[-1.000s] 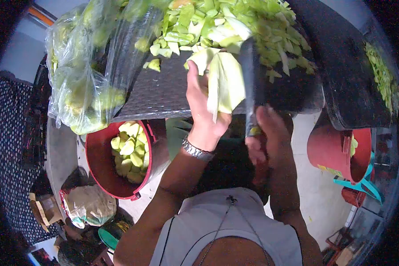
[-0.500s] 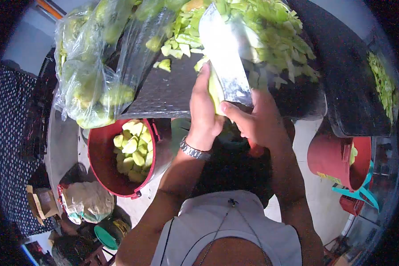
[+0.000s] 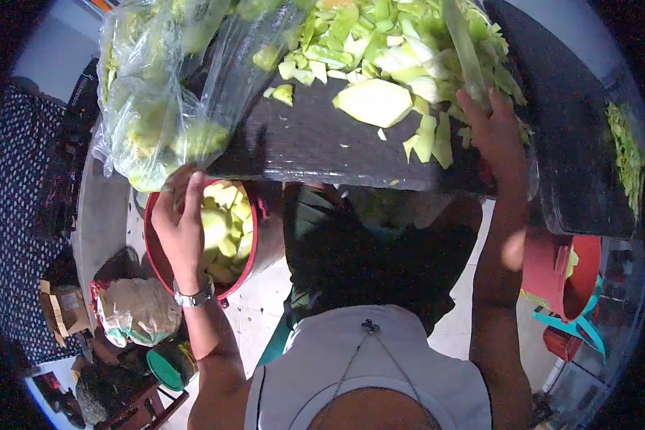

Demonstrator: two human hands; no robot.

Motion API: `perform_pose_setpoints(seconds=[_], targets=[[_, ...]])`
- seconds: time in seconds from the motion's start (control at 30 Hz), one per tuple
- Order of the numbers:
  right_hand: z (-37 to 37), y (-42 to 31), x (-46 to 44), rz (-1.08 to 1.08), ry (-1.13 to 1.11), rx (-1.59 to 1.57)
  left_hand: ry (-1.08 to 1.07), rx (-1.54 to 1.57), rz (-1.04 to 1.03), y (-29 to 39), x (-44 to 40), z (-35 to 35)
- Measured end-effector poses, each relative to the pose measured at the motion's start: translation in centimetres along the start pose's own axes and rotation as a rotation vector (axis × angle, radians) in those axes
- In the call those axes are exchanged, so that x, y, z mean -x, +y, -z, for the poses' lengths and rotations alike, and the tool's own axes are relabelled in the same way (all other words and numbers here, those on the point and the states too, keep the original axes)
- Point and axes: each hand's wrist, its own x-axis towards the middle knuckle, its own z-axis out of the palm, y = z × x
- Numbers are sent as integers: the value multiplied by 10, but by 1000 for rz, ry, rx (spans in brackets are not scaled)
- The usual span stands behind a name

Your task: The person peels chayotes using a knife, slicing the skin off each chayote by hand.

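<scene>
My left hand point(image 3: 180, 226), with a metal-band watch on its wrist, is over the red bucket point(image 3: 153, 247) of pale peeled fruit pieces point(image 3: 228, 222). Its thumb and fingers are apart, the fingertips near the lower edge of the clear plastic bag point(image 3: 168, 140) of green fruit. My right hand point(image 3: 493, 132) is closed round a knife point(image 3: 462, 46) at the right of the dark table point(image 3: 287, 154); the blade points away, nearly edge-on, and the handle is hidden. Between my hands, a pale cut fruit piece point(image 3: 375, 102) lies on the table, close to heaped green peelings point(image 3: 401, 43).
A second red bucket point(image 3: 584, 276) stands at the right by a turquoise stool-like object point(image 3: 577, 330). More peelings point(image 3: 623, 150) lie on the dark surface at far right. A filled bag point(image 3: 137, 312) and a green-lidded container point(image 3: 168, 369) are at lower left.
My hands have separated. The left has gone from the fruit piece to above the bucket; the right has carried the knife rightward and turned its blade. A cut piece now lies on the table.
</scene>
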Motion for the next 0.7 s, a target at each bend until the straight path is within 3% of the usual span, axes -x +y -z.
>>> perform_pose_setpoints(seconds=[0.07,0.1,0.17,0.27,0.3,0.37,0.43,0.7], targets=[[-5,7,-1,337,132,169,-14,19,-186,22,5,-26],[0,-2,0,217,56,198,-93,46,-220,30,4,-42],[11,-24,7,-33,-92,252,-257,-32,-609,54,-12,-84],[18,-15,12,-101,-130,367,-490,-108,-866,64,-59,-157],[19,-9,17,-94,-121,349,-536,-137,-856,55,-76,-186],[23,3,28,-82,-96,313,-896,-179,-701,72,-96,-206],[28,3,33,-141,-116,282,-992,-273,-803,79,-100,-218],[21,5,61,-86,-211,324,-982,-93,-844,77,-73,-223]])
